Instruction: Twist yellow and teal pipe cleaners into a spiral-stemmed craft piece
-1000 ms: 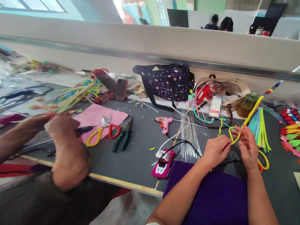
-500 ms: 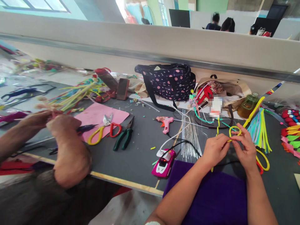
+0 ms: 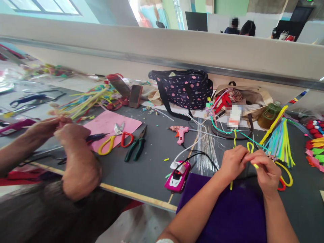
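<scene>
Over the purple cloth (image 3: 227, 209), both of my hands hold a yellow pipe cleaner (image 3: 250, 147) bent into a narrow loop. My left hand (image 3: 233, 163) pinches it from the left. My right hand (image 3: 268, 170) is closed on it from the right, with a short yellow end sticking out below its fingers. The fingertips meet and hide the middle part. Behind my left hand lies a twisted yellow stem (image 3: 235, 137). Yellow-and-red handled scissors (image 3: 288, 175) lie partly hidden beside my right hand.
Left of my arms are a pink glue gun (image 3: 181, 133), bare wires (image 3: 207, 148), a magenta power block (image 3: 178, 180) with cables, green pliers (image 3: 136, 145) and scissors (image 3: 110, 145). A co-worker's arms (image 3: 78, 158) work at far left. Bags (image 3: 184, 89) stand behind.
The round yellow loop has become narrower. My right hand has lowered and turned, its fingers now curled over the pipe cleaner near my left fingertips.
</scene>
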A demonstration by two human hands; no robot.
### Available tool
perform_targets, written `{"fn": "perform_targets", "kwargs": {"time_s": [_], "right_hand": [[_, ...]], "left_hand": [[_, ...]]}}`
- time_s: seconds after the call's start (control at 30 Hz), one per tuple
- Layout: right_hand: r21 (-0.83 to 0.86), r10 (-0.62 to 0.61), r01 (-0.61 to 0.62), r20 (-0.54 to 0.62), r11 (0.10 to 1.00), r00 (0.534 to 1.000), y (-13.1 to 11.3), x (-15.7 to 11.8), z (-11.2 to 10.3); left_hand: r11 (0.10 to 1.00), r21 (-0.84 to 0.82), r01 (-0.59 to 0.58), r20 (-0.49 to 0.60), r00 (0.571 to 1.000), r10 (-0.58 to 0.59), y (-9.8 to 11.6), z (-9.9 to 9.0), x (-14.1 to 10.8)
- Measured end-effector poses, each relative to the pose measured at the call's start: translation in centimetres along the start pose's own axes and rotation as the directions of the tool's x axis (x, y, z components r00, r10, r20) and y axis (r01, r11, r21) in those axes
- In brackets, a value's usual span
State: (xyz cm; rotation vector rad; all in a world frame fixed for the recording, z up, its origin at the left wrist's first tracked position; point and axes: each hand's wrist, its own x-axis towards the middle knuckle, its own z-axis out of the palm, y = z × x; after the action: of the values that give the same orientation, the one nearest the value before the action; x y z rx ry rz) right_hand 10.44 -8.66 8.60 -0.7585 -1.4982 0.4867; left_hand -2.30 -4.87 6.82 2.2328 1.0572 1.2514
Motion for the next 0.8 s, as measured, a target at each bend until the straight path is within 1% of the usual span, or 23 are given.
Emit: {"fn": "perform_targets", "kwargs": {"time_s": [0.1,0.2,0.3,0.4,0.47,0.53,0.67,0.73,0.8], "right_hand": [[0.219,0.051,-0.029,-0.095,0.975,0.994,-0.3,0.1,-0.3],[0.372,0.158,-0.085,-0.171,0.925,0.973,-0.3,0.3,-1.1],[0.418,0.255,-0.133,-0.252,0.898,0.934,-0.4,0.6,-1.7],[0.474,0.307,-0.142,-0.293,0.869,0.905,-0.7,0.9,-2.0],[0.545,0.333,-0.118,-0.314,0.83,0.889,-1.0,1.2,-2.4],[0.628,0.37,-0.081,-0.344,0.774,0.863,-1.0,1.5,-3.0],[0.745,0.451,0.027,-0.432,0.666,0.781,-0.5,1.9,-4.7],[0.75,0.471,0.033,-0.447,0.66,0.76,-0.2,2.0,-5.1],[0.706,0.476,-0.028,-0.447,0.708,0.757,-0.1,2.0,-4.9]], "left_hand": [[0.999,0.007,0.032,-0.063,0.998,-0.031,0.0,-0.3,0.3],[0.999,0.001,0.034,-0.13,0.991,-0.034,0.1,-0.6,0.4],[1.0,0.02,-0.003,-0.16,0.987,0.006,0.1,-0.7,0.3],[0.997,0.068,-0.036,-0.144,0.989,0.045,0.1,-0.6,0.2],[0.996,0.078,-0.039,-0.137,0.989,0.05,0.0,-0.6,0.2],[0.998,0.06,-0.032,-0.155,0.987,0.041,0.0,-0.7,0.3],[1.0,0.02,-0.007,-0.206,0.978,0.011,0.3,-0.9,0.4],[0.999,0.023,-0.024,-0.198,0.98,0.029,0.5,-1.0,0.3],[0.997,0.045,-0.062,-0.17,0.983,0.069,0.8,-1.1,0.3]]}}
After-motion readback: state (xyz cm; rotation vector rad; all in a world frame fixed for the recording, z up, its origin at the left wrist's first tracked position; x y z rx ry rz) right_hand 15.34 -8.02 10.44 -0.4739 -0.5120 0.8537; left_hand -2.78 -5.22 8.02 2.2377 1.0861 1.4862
